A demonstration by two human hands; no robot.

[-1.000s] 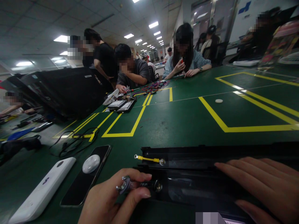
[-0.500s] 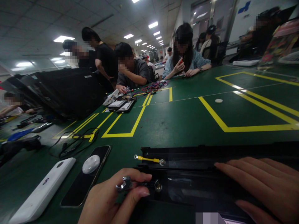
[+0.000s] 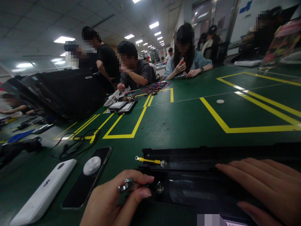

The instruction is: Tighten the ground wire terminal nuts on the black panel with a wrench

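Observation:
In my left hand point(image 3: 115, 197) a small shiny wrench point(image 3: 126, 185) is pinched between thumb and fingers, its open jaw pointing left. The wrench's other end reaches toward a bolt point(image 3: 160, 188) on the nearer black metal panel point(image 3: 183, 188); dark contrast hides whether it sits around the bolt. Flat on the panels at the right lies my right hand point(image 3: 265, 185), fingers stretched out. Behind the nearer panel is a second black panel point(image 3: 188, 157). A short yellow wire with ring terminals point(image 3: 150, 161) is fastened to it at one end by a bolt.
Left of my hand lie a dark phone point(image 3: 82, 185) bearing a white round object point(image 3: 92, 165), and a white power bank point(image 3: 44, 191). Black cable point(image 3: 70, 147) lies beyond. Hard drives point(image 3: 127, 107) and a wire pile point(image 3: 157, 88) sit farther off, near seated people. Yellow tape point(image 3: 119, 136) marks the green table.
The wrench and my left hand have shifted slightly to the right, and the jaw has turned a little. My right hand and the panels stay put. A person across has raised their head slightly.

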